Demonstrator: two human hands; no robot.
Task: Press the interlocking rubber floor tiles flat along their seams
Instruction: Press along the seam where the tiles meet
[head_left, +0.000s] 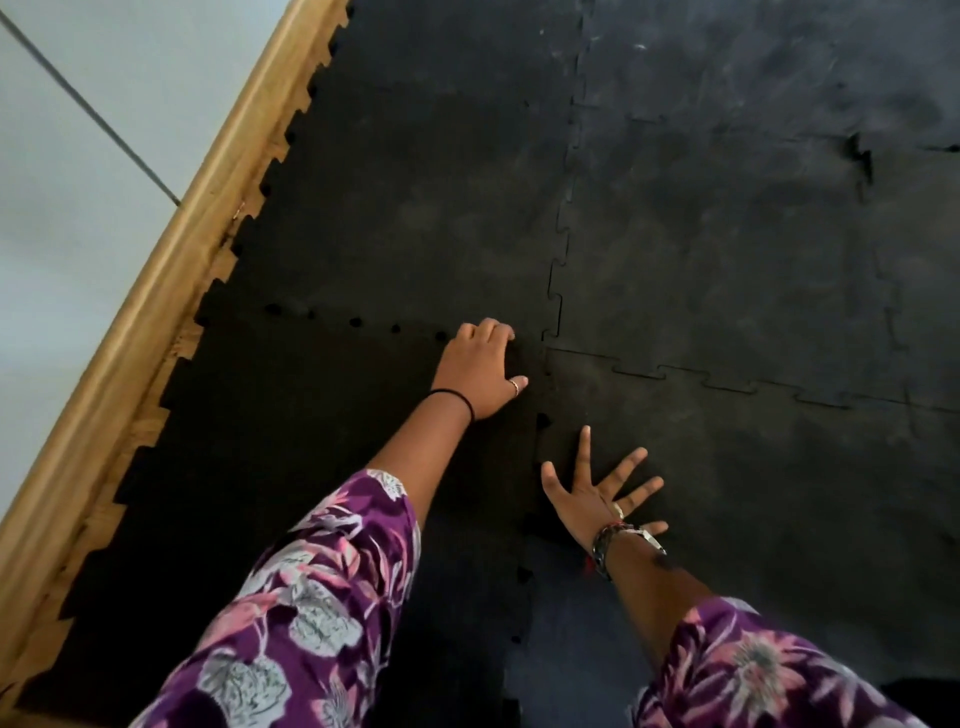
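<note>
Black interlocking rubber floor tiles (415, 208) cover the floor, joined by puzzle-tooth seams. A cross seam (553, 291) runs away from me and meets a sideways seam (727, 384) near the middle. My left hand (478, 369) rests on the near-left tile (291, 447), its fingers curled down onto the tile's corner at the seam junction. My right hand (597, 493) lies flat with fingers spread on the near-right tile (753, 493), just right of the near seam (535, 467), where dark gaps show between the teeth.
A wooden skirting board (171, 260) runs diagonally along the left, against a pale wall (78, 156); the tiles' toothed edge leaves bare wood floor (182, 343) beside it. A lifted tooth (860, 150) shows at a far-right seam. Bluish floor (571, 649) is exposed between my arms.
</note>
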